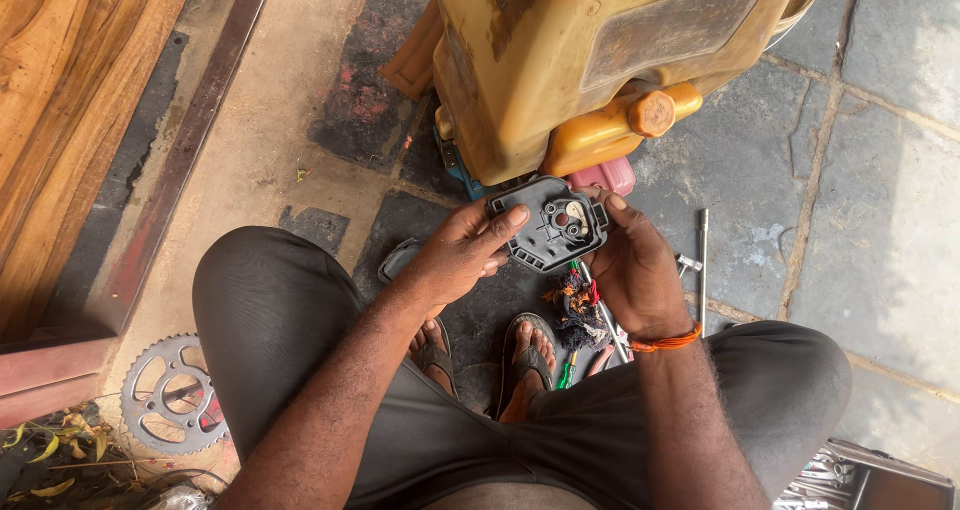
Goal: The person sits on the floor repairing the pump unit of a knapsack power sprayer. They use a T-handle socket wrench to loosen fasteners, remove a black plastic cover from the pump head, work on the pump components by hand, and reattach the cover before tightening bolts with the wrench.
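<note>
Two hands of ours meet over one part, and that is where the work sits. Nearest to us, our knees in dark grey trousers [300,330] spread wide as we squat, sandalled feet [528,355] flat on the stone floor [880,250]. Between the feet lies a tangled rag [580,305] with a green-handled tool [567,370] beside it.

Just above, our left hand [455,255] grips the left edge of the black plastic cover plate [549,222], fingers closed along its rim and face. Our right hand [630,265], an orange thread at the wrist, clamps the right edge, thumb on top. The plate is held level in the air, its ribbed side up, a small metal fitting showing at its centre.

We judge this to be the inspecting step: the plate is off the machine and turned for a look. A next move would call for keeping both grips firm while the plate is tilted or lined up, since the small fitting could shift.

To the right, a long metal T-wrench [703,260] lies on the floor. Beyond the plate stands the grimy yellow tank [560,70] with its orange cap [652,113]. Far left, a toothed sprocket [172,395] rests near a wooden plank [70,90].
</note>
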`<state>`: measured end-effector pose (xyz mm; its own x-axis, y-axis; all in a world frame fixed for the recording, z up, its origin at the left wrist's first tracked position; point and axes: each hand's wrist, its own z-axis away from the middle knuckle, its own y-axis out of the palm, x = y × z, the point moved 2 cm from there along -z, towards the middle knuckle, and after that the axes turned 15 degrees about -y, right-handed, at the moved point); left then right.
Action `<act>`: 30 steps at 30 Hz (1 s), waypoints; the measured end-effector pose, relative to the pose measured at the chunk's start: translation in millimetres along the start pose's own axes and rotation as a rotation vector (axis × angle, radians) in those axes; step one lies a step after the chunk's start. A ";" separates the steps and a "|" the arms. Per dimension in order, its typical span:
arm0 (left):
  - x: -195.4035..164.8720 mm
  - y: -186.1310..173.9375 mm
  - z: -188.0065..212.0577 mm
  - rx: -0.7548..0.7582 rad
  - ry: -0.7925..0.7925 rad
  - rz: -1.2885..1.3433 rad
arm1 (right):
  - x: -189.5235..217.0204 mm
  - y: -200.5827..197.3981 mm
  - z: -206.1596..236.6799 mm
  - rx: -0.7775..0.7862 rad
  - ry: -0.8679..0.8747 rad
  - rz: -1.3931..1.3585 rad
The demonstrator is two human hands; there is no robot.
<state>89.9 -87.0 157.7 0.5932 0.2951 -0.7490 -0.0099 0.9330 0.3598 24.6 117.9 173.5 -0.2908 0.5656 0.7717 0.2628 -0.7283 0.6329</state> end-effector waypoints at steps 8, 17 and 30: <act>-4.0 1.6 1.7 -0.046 0.060 -0.041 | 3.9 4.0 0.3 -0.010 0.005 0.044; 3.7 7.9 -5.0 -0.337 0.106 -0.159 | -2.8 45.4 18.0 0.114 -0.675 1.407; 9.0 -4.8 -9.9 -0.333 0.173 -0.093 | -24.8 61.5 19.8 0.124 -0.648 1.404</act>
<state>87.3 -86.8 143.8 0.4593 0.2096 -0.8632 -0.2401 0.9649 0.1065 66.2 66.8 194.5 0.6711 -0.4320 0.6025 0.0548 -0.7816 -0.6214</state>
